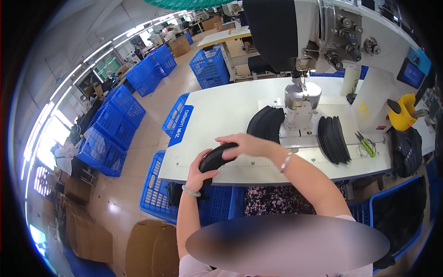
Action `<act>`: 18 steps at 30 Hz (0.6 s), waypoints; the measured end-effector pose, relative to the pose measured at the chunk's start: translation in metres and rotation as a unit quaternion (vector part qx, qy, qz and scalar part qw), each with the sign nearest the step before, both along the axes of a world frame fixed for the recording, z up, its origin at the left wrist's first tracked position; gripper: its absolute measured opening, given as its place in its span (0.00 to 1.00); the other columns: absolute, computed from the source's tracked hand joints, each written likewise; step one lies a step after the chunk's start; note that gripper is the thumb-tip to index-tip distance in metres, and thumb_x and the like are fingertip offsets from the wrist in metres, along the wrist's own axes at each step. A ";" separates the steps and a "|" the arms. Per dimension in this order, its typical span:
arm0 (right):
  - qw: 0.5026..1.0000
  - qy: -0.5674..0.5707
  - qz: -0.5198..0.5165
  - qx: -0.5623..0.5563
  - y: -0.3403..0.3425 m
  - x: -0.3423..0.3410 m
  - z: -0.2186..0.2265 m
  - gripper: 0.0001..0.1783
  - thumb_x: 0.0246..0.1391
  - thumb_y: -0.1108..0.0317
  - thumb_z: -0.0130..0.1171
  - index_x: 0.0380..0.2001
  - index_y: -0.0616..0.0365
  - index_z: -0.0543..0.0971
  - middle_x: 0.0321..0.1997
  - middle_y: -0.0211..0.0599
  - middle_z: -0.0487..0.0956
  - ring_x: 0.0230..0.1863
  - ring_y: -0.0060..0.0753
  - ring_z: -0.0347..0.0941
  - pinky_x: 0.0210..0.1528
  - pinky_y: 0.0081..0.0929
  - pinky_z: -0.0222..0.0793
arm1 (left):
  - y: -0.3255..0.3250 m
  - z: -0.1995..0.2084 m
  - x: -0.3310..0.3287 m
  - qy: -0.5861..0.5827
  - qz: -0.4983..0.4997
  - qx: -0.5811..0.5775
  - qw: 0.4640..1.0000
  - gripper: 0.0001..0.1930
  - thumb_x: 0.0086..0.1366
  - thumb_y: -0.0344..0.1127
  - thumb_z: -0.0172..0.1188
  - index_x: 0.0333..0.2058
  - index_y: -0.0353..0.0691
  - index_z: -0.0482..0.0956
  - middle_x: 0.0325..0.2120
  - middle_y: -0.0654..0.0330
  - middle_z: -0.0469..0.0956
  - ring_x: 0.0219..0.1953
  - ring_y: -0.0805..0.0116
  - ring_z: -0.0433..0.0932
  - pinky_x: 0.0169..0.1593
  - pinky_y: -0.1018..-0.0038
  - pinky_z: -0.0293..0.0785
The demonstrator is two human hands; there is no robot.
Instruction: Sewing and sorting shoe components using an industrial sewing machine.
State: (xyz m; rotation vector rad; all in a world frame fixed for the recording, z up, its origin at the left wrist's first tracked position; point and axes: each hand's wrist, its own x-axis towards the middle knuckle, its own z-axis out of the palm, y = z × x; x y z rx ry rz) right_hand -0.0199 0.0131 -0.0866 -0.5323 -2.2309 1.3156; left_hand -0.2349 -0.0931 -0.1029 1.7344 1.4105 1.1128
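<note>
A thick bundle of black curved fabric pieces (pixel 215 159) is held over the front left part of the white sewing table. My left hand (pixel 195 173) is wrapped around its lower side, with the thumb across the near face. At the upper right end, my right hand (pixel 249 144) grips the bundle, its index finger reaching out over the top. To the right, a fanned stack of black curved pieces (pixel 266 123) lies beside the post of the sewing machine (pixel 302 99). Another fanned stack (pixel 333 140) rests on the other side of the post.
Green-handled snips (pixel 367 147) lie at the table's right, near a yellow holder (pixel 403 112). A blue crate (pixel 152 194) with black pieces stands below the table's front left edge. More blue crates (pixel 108 129) and cardboard (pixel 152 249) are on the floor to the left.
</note>
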 end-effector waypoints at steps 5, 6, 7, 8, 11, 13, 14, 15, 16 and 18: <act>0.975 0.134 0.023 -0.178 -0.057 0.059 0.030 0.32 0.52 0.66 0.60 0.62 0.55 0.67 0.51 0.36 0.76 0.42 0.18 0.68 0.42 0.20 0.70 | -0.060 -0.031 0.046 -0.552 -0.185 -0.142 0.801 0.40 0.53 0.54 0.56 0.56 0.26 0.62 0.46 0.41 0.72 0.45 0.51 0.76 0.48 0.56 0.74; 0.976 0.165 0.018 -0.143 -0.074 0.061 0.024 0.33 0.51 0.69 0.61 0.62 0.54 0.66 0.51 0.33 0.75 0.42 0.19 0.68 0.41 0.19 0.70 | -0.066 -0.037 0.060 -0.578 -0.219 -0.147 0.772 0.43 0.54 0.58 0.57 0.58 0.28 0.60 0.48 0.41 0.71 0.46 0.49 0.75 0.48 0.54 0.74; 0.984 0.158 -0.047 -0.075 -0.096 0.065 0.025 0.36 0.48 0.74 0.63 0.62 0.52 0.66 0.51 0.29 0.74 0.43 0.20 0.69 0.41 0.19 0.70 | -0.072 -0.043 0.073 -0.605 -0.246 -0.155 0.741 0.44 0.56 0.61 0.55 0.59 0.29 0.59 0.49 0.40 0.70 0.47 0.49 0.75 0.48 0.53 0.74; 0.984 0.145 -0.092 -0.036 -0.111 0.068 0.022 0.36 0.47 0.74 0.65 0.62 0.52 0.67 0.54 0.28 0.71 0.44 0.22 0.70 0.41 0.20 0.71 | -0.078 -0.049 0.086 -0.631 -0.272 -0.162 0.708 0.44 0.58 0.63 0.53 0.60 0.30 0.57 0.51 0.40 0.69 0.48 0.49 0.74 0.49 0.53 0.74; 0.979 0.123 -0.158 -0.035 -0.132 0.080 0.007 0.36 0.47 0.74 0.64 0.61 0.53 0.67 0.55 0.29 0.72 0.48 0.23 0.70 0.42 0.20 0.71 | -0.097 -0.054 0.117 -0.673 -0.297 -0.180 0.653 0.43 0.62 0.64 0.49 0.62 0.30 0.54 0.54 0.40 0.66 0.50 0.48 0.74 0.50 0.52 0.74; 0.963 0.193 -0.182 -0.040 -0.142 0.088 -0.004 0.35 0.46 0.74 0.65 0.60 0.55 0.69 0.52 0.33 0.75 0.47 0.23 0.72 0.38 0.19 0.73 | -0.106 -0.063 0.127 -0.692 -0.318 -0.182 0.622 0.43 0.62 0.64 0.48 0.62 0.31 0.53 0.55 0.40 0.64 0.51 0.48 0.74 0.50 0.51 0.74; 0.964 0.185 -0.184 -0.042 -0.149 0.093 -0.004 0.35 0.46 0.74 0.65 0.60 0.55 0.69 0.52 0.33 0.75 0.47 0.23 0.72 0.38 0.19 0.73 | -0.110 -0.066 0.132 -0.705 -0.337 -0.182 0.598 0.43 0.63 0.64 0.47 0.63 0.31 0.52 0.56 0.40 0.63 0.52 0.47 0.73 0.51 0.50 0.73; 0.959 0.200 -0.185 -0.071 -0.155 0.097 -0.003 0.35 0.46 0.76 0.65 0.60 0.57 0.69 0.52 0.35 0.76 0.48 0.24 0.72 0.40 0.19 0.74 | -0.115 -0.068 0.135 -0.709 -0.336 -0.182 0.592 0.43 0.63 0.64 0.47 0.63 0.31 0.52 0.56 0.40 0.63 0.52 0.47 0.73 0.51 0.50 0.73; 0.953 0.216 -0.187 -0.100 -0.161 0.101 0.000 0.35 0.45 0.77 0.65 0.59 0.59 0.69 0.51 0.36 0.77 0.49 0.24 0.72 0.43 0.20 0.74 | -0.118 -0.068 0.138 -0.699 -0.343 -0.183 0.600 0.43 0.63 0.64 0.47 0.63 0.31 0.52 0.57 0.41 0.63 0.52 0.47 0.73 0.51 0.49 0.73; 0.955 0.205 -0.189 -0.105 -0.168 0.110 0.000 0.35 0.45 0.80 0.63 0.59 0.61 0.68 0.52 0.39 0.76 0.49 0.24 0.72 0.46 0.22 0.75 | -0.124 -0.067 0.145 -0.691 -0.351 -0.185 0.604 0.44 0.63 0.64 0.47 0.63 0.32 0.52 0.57 0.41 0.63 0.52 0.47 0.73 0.51 0.49 0.73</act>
